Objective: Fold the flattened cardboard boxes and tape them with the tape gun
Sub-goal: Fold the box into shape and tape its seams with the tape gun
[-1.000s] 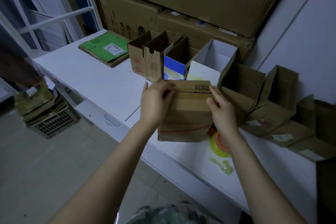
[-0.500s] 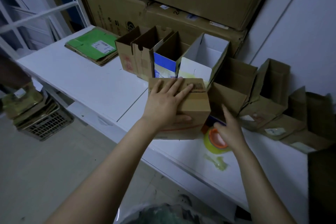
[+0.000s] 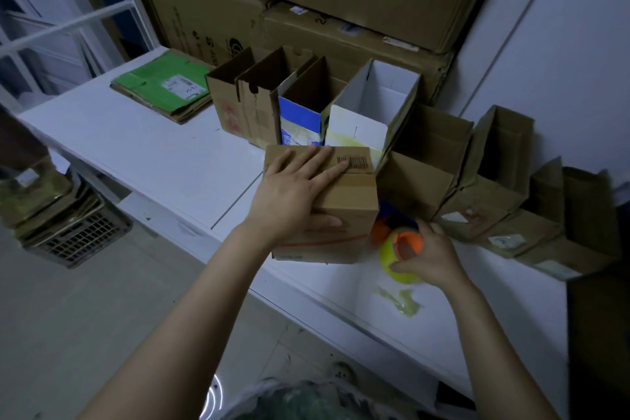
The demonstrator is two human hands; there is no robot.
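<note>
White table; left hand flat atop cardboard box; tape gun under right hand

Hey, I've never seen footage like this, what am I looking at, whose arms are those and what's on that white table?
There is no machine here. A person wears a camera on the head, so you look down along their own bare arms. The left hand lies flat on top of a folded cardboard box, holding its flaps shut. The right hand grips a tape gun with a yellow roll beside that box. On the white table behind stand a row of open boxes, and a green flattened box lies at the far left.
</note>
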